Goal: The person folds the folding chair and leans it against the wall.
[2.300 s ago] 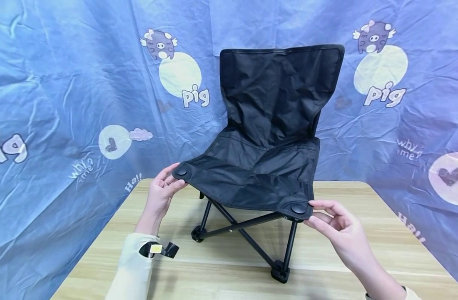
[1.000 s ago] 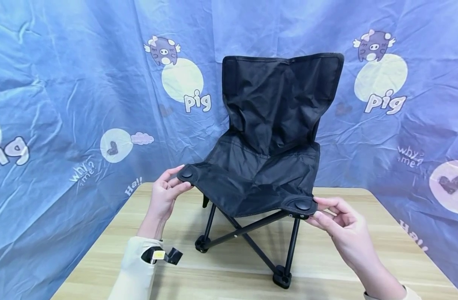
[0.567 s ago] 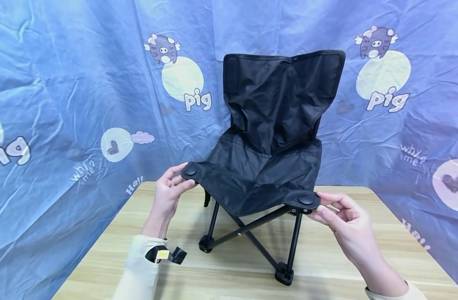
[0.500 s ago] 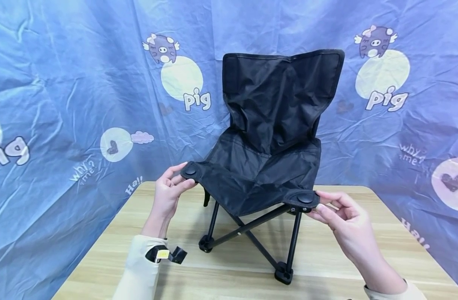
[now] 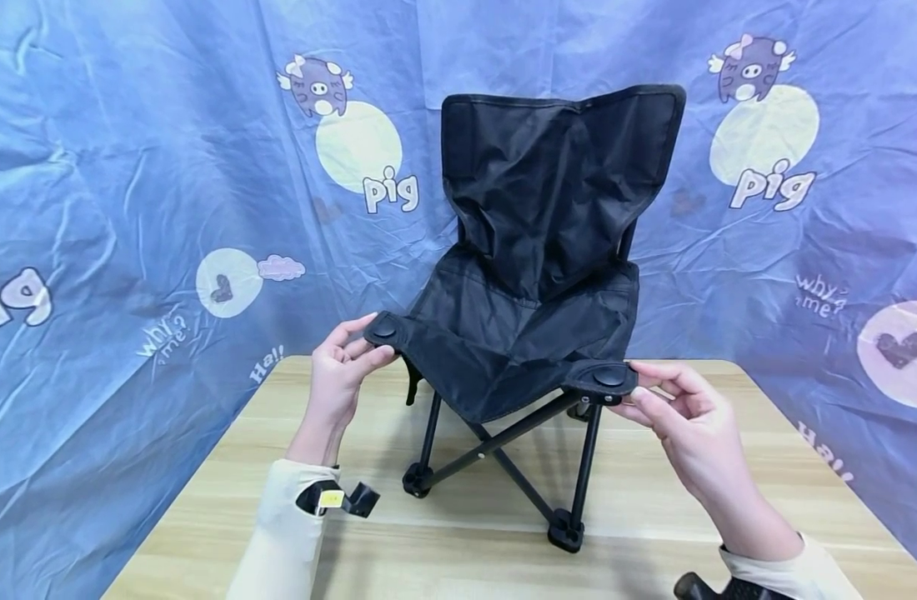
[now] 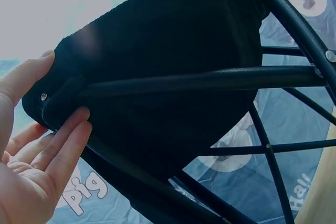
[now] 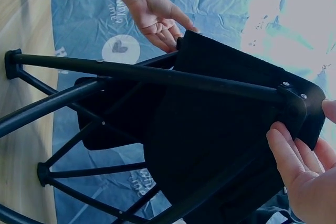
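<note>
A black fabric folding chair (image 5: 556, 192) stands unfolded, its crossed metal legs on the table. At the seat's front left corner, my left hand (image 5: 337, 375) pinches the fabric beside a round black cap. Likewise, my right hand (image 5: 694, 433) holds the front right corner between thumb and fingers. Between the two corners the seat cloth sags. From below, the left wrist view has the left hand (image 6: 34, 174) with its fingers under the corner, where a tube end sits in a pocket. In the right wrist view, the right hand's fingers (image 7: 289, 153) touch the opposite corner's underside.
Light wood covers the table (image 5: 233, 483) under the chair. Close behind and on both sides hangs a creased blue cloth (image 5: 166, 150) printed with pigs and words. A black wrist mount (image 5: 331, 498) sits on the left sleeve.
Both hands have drawn the seat's front corners slightly closer together. The front feet stand nearer each other and the seat cloth sags more. The head view has shifted a little.
</note>
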Demonstrator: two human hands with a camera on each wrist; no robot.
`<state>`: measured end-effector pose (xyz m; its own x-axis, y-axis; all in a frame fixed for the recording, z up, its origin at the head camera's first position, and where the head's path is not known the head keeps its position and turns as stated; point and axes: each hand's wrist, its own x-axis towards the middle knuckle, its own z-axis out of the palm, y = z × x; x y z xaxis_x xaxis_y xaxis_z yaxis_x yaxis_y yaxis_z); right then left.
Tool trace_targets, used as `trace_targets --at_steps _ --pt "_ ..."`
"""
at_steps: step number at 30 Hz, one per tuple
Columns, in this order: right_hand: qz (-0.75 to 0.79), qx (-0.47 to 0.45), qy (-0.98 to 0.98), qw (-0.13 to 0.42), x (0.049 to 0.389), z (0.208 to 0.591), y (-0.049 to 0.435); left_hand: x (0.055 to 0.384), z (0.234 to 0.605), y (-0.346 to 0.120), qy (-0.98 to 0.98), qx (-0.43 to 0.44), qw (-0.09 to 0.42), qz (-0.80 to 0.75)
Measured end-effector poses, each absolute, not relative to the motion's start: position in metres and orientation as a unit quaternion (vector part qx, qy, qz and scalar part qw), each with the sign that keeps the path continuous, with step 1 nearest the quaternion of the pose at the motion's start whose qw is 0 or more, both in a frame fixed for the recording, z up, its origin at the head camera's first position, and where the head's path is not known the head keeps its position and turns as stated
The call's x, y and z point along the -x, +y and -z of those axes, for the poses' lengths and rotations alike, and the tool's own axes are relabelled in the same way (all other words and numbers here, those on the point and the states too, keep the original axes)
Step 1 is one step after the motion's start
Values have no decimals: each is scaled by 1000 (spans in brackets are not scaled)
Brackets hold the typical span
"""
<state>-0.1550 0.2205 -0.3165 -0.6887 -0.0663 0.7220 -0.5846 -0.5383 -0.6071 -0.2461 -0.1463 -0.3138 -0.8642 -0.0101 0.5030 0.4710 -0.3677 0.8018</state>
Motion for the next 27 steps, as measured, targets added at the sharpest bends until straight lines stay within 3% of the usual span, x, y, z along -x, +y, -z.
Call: trace_targets --at_steps 27 --pt "-805 -387 -424 151 163 308 219 242 303 -133 -513 231 152 813"
